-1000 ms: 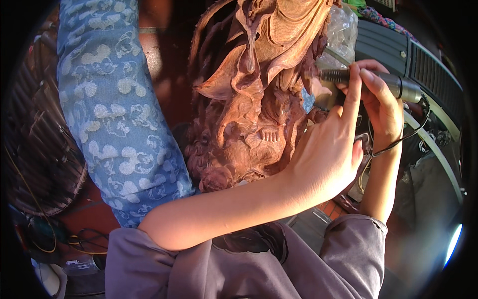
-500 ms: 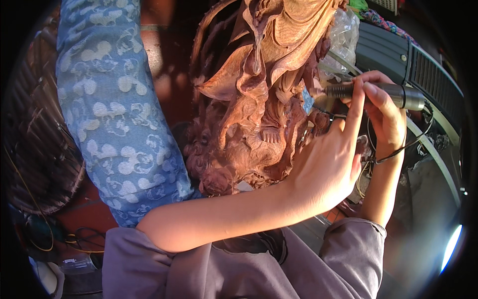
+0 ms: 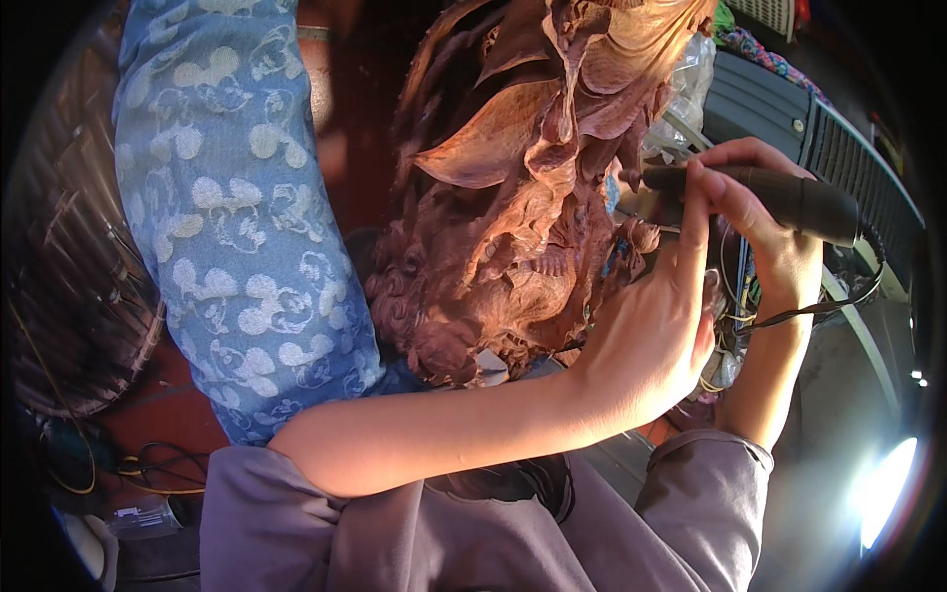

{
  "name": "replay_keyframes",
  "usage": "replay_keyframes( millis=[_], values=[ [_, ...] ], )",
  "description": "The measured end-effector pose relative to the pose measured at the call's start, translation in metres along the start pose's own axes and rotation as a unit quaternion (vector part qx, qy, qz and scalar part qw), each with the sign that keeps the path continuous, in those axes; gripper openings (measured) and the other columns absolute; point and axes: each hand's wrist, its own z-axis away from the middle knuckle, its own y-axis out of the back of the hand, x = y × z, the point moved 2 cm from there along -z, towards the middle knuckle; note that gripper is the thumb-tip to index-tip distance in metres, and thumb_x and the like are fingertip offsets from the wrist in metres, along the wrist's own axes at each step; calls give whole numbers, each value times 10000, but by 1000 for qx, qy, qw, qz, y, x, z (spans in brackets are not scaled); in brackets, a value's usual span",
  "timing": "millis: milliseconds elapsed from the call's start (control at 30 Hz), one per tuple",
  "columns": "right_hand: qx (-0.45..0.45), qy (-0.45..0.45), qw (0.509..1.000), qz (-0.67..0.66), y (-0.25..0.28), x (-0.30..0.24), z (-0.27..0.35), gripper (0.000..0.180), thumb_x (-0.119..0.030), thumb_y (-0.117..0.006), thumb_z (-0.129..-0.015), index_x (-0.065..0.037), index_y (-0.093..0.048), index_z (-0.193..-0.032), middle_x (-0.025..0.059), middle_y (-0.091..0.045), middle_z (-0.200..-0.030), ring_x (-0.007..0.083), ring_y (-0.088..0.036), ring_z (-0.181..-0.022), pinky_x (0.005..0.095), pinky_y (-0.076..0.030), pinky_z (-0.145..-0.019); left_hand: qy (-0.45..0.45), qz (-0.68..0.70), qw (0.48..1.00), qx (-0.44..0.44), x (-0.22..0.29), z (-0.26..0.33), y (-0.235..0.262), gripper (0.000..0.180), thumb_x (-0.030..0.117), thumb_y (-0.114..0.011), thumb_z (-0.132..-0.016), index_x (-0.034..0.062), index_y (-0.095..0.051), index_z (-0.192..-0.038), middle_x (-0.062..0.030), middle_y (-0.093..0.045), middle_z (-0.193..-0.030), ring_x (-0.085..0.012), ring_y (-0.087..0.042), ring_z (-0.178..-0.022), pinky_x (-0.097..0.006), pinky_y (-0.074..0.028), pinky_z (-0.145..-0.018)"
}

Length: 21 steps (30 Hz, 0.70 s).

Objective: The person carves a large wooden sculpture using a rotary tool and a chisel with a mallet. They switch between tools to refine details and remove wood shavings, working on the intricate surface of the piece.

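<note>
A reddish-brown wood carving (image 3: 533, 227), deeply cut with leaf-like folds and curls, lies in front of me. My right hand (image 3: 764, 202) is closed around a dark, corded rotary carving tool (image 3: 809, 205). Its narrow front end points left toward the carving's right side; the bit is hard to make out. My left hand (image 3: 646, 321) reaches across from the left, below the carving. Its index finger is stretched up against the front of the tool, beside the right fingertips, while the other fingers are partly curled and hidden.
My leg in patterned blue denim (image 3: 247, 227) runs along the left of the carving. A black power cord (image 3: 819, 306) loops below the right wrist. Clear plastic wrap (image 3: 691, 79) and a grey case (image 3: 755, 104) sit at the far right. A ribbed round basket (image 3: 89, 286) stands at the left.
The carving appears shifted right and turned slightly in view. The tool and my right hand have moved a little right, with the tool's back end lower. My left hand stays against the tool.
</note>
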Motion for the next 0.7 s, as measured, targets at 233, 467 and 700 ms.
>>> replay_keyframes(
  millis=[233, 467, 700],
  values=[
    [54, 44, 997, 40, -9, -14, 1, 251, -207, -736, -783, -21, -678, -942, 51, -686, -809, 94, -633, -733, 230, -508, -687, -15, 2, 1000, 9, -3, -4, 9, 947, 7, -587, -758, -70, 65, -1440, -337, -495, -1127, -432, -607, -826, -474, -509, -724],
    [6, 37, 996, 84, -10, -9, 10, 263, -208, -739, -762, -15, -681, -931, 72, -694, -836, 112, -643, -766, 247, -513, -715, 8, 38, 999, -9, -3, 10, 6, 907, 14, -571, -774, -79, 39, -1439, -339, -471, -1182, -427, -591, -881, -460, -492, -782],
    [53, 31, 997, 55, -13, -14, 7, 243, -188, -726, -774, -10, -676, -932, 62, -685, -813, 97, -624, -729, 232, -496, -671, -41, 6, 999, 9, -10, 0, 8, 988, -17, -587, -745, -53, 113, -1441, -378, -390, -1306, -443, -588, -921, -472, -498, -771]
  ],
)
